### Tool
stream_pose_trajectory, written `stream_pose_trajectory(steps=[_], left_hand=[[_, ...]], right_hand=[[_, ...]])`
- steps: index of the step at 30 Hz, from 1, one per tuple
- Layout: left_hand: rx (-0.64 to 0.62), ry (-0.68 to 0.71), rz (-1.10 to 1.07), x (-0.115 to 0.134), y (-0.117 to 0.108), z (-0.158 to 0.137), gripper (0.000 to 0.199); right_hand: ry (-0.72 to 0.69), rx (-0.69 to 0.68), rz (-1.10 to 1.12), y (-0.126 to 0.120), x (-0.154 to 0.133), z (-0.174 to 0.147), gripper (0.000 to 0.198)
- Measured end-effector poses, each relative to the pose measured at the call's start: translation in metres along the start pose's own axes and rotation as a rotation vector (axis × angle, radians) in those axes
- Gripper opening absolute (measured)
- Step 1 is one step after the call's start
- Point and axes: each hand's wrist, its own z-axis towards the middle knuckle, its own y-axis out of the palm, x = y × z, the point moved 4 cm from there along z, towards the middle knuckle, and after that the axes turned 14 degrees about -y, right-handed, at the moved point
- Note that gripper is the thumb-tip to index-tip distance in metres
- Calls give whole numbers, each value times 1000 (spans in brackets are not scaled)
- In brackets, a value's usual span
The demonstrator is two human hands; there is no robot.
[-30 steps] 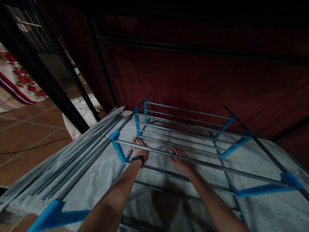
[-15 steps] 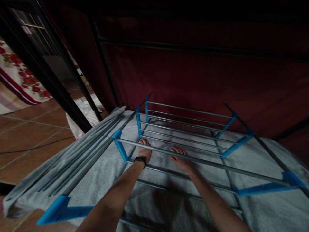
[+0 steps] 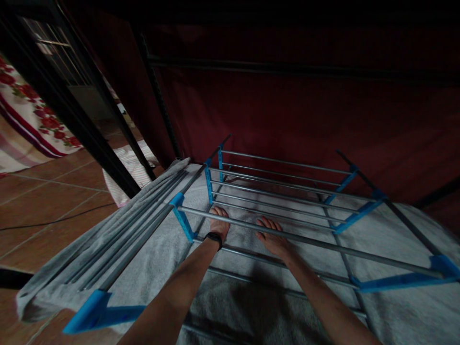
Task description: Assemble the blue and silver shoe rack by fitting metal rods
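Note:
A rack of grey metal tubes with blue plastic brackets (image 3: 183, 223) lies on its side on a grey blanket (image 3: 154, 249). Both my arms reach in under its long front tube (image 3: 309, 238). My left hand (image 3: 220, 224), with a black band (image 3: 214, 238) at the wrist, rests palm down near the left brackets, fingers extended forward. To its right, my right hand (image 3: 272, 235) lies on the blanket with its fingers a little apart, just behind the same tube. Neither hand grips anything visible.
Several loose grey tubes (image 3: 132, 225) lie along the blanket's left side. A dark red curtain (image 3: 269, 115) hangs behind the rack, crossed by a black metal bar (image 3: 251, 67). Black posts (image 3: 89, 129) stand at left, beyond them a tiled floor (image 3: 57, 201) with a cable.
The view has shifted slightly, so everything appears a little farther right. Both hands keep about the same place relative to the rack.

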Motion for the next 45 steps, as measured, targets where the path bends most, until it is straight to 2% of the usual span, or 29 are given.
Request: stream_pose_trajectory(steps=[5, 11, 19, 31, 39, 45], left_hand=[[-19, 0, -46, 0, -2, -1, 53], [17, 15, -7, 2, -6, -6, 53], [-39, 52, 5, 10, -1, 0, 53], [-26, 83, 56, 10, -7, 0, 53], [3, 122, 96, 12, -7, -1, 50], [17, 112, 113, 10, -10, -2, 47]], right_hand=[[8, 32, -19, 2, -2, -2, 56], [18, 62, -37, 2, -3, -3, 55], [26, 5, -14, 0, -3, -3, 56], [27, -21, 39, -9, -8, -5, 53], [29, 52, 187, -18, -23, -39, 47], [19, 279, 210, -30, -44, -81, 43]])
